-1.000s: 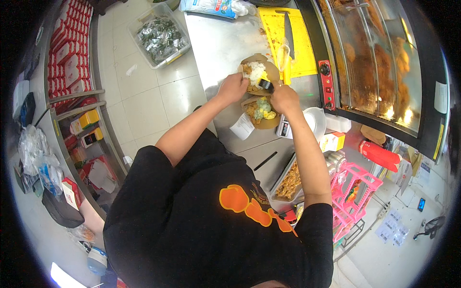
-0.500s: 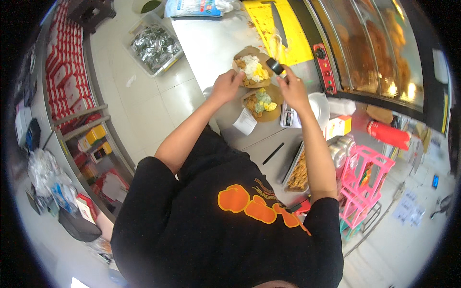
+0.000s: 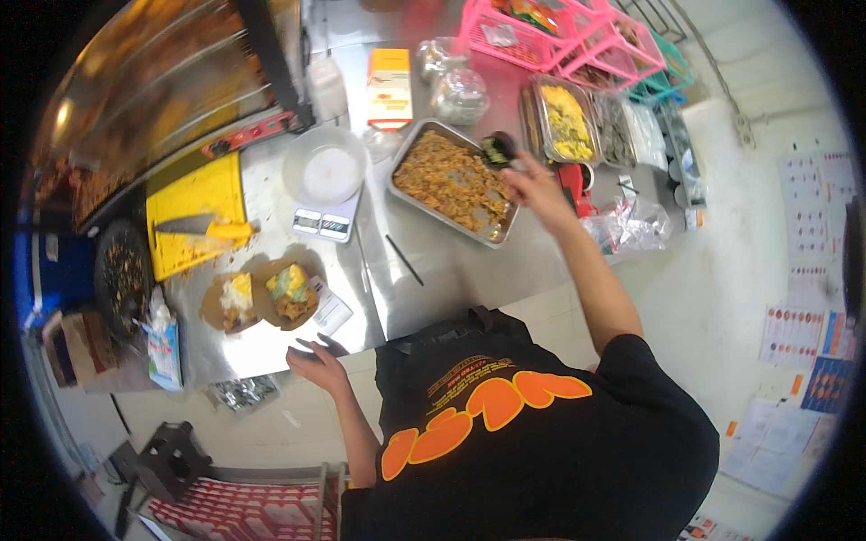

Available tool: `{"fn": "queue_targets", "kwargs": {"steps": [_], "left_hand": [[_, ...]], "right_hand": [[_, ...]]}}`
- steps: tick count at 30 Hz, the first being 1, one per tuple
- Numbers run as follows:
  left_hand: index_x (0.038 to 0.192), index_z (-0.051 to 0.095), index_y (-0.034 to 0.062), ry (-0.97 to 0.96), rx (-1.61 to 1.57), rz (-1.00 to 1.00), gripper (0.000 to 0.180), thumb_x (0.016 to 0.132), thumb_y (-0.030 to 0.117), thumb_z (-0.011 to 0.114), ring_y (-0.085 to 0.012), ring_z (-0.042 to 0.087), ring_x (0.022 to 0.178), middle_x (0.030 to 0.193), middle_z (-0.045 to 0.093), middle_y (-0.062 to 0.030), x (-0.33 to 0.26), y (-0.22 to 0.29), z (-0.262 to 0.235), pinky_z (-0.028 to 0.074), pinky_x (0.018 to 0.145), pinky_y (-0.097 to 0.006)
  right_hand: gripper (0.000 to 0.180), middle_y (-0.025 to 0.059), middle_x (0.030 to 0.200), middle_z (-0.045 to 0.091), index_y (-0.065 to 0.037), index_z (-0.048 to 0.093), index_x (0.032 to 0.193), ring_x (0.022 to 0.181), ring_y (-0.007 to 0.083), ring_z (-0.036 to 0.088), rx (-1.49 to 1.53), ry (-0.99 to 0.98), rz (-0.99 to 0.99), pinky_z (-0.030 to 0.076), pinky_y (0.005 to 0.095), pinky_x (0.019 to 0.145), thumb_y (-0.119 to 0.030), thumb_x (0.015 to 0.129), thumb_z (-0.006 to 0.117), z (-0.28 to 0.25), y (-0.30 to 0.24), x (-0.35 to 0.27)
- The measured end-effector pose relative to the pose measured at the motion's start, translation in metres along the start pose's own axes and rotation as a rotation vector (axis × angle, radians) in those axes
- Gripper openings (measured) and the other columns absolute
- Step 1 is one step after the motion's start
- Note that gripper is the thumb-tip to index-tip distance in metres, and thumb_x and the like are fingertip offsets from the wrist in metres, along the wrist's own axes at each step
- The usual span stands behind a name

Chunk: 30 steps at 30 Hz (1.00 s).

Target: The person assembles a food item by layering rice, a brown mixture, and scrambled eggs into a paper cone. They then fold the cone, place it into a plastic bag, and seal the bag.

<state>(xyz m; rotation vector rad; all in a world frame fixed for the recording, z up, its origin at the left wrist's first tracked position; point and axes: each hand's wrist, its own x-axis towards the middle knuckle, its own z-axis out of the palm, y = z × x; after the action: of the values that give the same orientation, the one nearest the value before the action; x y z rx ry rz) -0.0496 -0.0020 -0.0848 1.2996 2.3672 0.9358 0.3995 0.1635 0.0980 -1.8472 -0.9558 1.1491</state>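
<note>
My right hand (image 3: 534, 183) grips a small black scoop (image 3: 498, 149) with something green in it, held over the far right corner of a metal tray of fried brown pieces (image 3: 448, 183). My left hand (image 3: 313, 361) lies open at the steel counter's near edge (image 3: 271, 347), fingers spread, holding nothing. Just beyond it lie a white paper slip (image 3: 330, 314) and two brown paper bowls, one filled with yellow and white food (image 3: 234, 302), the other with green and yellow food (image 3: 290, 293).
A white bowl (image 3: 329, 169) sits on a small scale (image 3: 322, 224). A knife (image 3: 194, 225) lies on a yellow cutting board (image 3: 200, 189). Also here: an orange carton (image 3: 390, 86), pink baskets (image 3: 559, 41), trays of toppings (image 3: 566, 122), plastic bags (image 3: 631, 225), a glass warmer (image 3: 153, 99).
My head has turned, so the whole view is rotated. My right hand left the paper bowls and carried the scoop to the metal tray. My left hand drew back to the counter's edge.
</note>
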Motion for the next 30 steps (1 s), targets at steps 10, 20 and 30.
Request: {"fn": "queue_targets", "kwargs": {"steps": [10,20,30], "left_hand": [[0.134,0.029,-0.0116,0.181,0.296,-0.561,0.078,0.093,0.052,0.046,-0.0482,0.045,0.114,0.129,0.038,-0.0359,-0.123,-0.091,0.061,0.038,0.096,-0.058],[0.140,0.029,-0.0041,-0.618,0.001,-0.845,0.068,0.095,0.043,0.049,-0.0321,0.064,0.092,0.126,0.047,-0.0302,-0.242,-0.004,0.127,0.052,0.078,-0.037],[0.137,0.033,-0.0010,-0.531,-0.149,-0.786,0.058,0.098,0.041,0.043,-0.0311,0.063,0.100,0.130,0.049,-0.0219,-0.201,0.086,0.150,0.051,0.075,-0.038]], "right_hand": [[0.053,0.0220,0.113,0.063,-0.003,0.052,0.130,0.104,0.0337,0.062,-0.927,0.220,-0.017,0.048,0.0399,0.087,-0.020,0.080,0.062,-0.278,0.121,0.154],[0.039,0.0238,0.109,0.063,-0.002,0.059,0.117,0.104,0.0388,0.059,-0.924,-0.062,0.012,0.046,0.0436,0.091,-0.017,0.081,0.058,-0.270,0.171,0.235],[0.056,0.0263,0.125,0.056,0.003,0.051,0.129,0.117,0.0371,0.054,-0.827,-0.365,0.067,0.042,0.0373,0.100,-0.023,0.081,0.062,-0.247,0.096,0.230]]}}
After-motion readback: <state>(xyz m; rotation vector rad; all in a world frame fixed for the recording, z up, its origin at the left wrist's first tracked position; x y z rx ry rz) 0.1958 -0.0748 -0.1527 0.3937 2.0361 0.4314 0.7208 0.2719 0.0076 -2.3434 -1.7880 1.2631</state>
